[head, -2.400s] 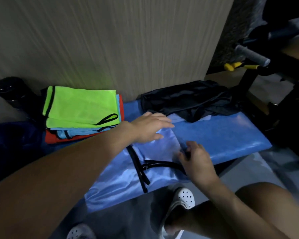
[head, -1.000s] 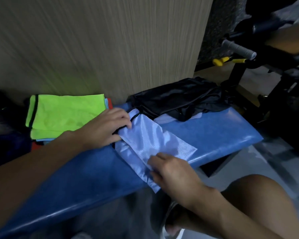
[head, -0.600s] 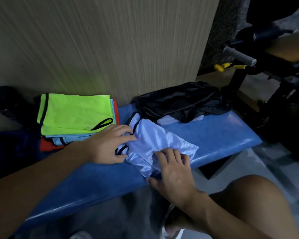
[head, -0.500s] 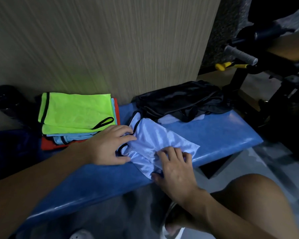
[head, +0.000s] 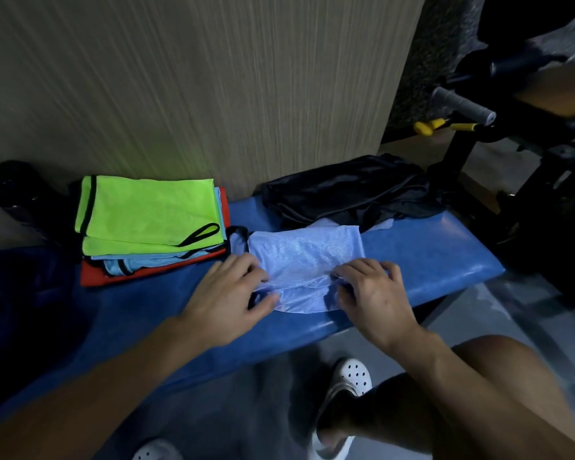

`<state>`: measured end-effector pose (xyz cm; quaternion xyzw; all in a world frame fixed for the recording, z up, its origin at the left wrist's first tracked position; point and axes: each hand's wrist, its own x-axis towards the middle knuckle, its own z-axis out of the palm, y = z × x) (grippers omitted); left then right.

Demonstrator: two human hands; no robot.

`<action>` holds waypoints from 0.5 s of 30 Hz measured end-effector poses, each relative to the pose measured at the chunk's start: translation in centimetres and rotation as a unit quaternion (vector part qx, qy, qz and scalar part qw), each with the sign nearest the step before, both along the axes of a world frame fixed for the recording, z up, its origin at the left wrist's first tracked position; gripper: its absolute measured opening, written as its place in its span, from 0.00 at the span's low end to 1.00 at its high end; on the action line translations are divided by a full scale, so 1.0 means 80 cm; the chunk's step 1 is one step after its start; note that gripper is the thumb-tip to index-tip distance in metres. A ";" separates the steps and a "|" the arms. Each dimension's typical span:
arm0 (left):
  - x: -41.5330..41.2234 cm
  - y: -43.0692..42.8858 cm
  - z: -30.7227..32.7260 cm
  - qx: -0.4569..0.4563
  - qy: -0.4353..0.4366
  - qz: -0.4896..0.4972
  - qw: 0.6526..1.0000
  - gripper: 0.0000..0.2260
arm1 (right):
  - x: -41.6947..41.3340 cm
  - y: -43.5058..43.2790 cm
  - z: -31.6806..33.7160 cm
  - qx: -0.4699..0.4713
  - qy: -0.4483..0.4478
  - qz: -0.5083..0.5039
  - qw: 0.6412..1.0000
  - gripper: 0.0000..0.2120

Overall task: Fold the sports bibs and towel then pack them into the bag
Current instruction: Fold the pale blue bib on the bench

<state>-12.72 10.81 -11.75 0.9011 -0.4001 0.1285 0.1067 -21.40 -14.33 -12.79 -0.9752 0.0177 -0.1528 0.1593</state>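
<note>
Head view: pinching light-blue bib (head: 306, 257) by near edge in curled left hand (head: 226, 302), right hand (head: 374, 302) on blue bench (head: 439, 260); best lifted evenly, corners matched, crease smoothed flat.

A tan wood-grain wall panel (head: 213, 78) is running across the far side, catching the dim light. To its right, a dark speckled wall (head: 439, 44) is fading into shadow. A blue padded bench (head: 445, 254) is stretching from near left to far right against the panel. Grey floor (head: 505, 313) is showing beyond the bench's right end. At the far right, a black exercise machine (head: 458, 151) is standing, carrying a grey foam grip (head: 462, 102), a yellow knob (head: 427, 126) and a tan pad (head: 558, 91).
</note>
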 end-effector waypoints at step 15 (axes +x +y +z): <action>-0.020 0.018 0.023 -0.068 -0.060 -0.076 0.993 0.05 | -0.020 -0.005 0.027 0.012 -0.056 0.031 0.998 0.07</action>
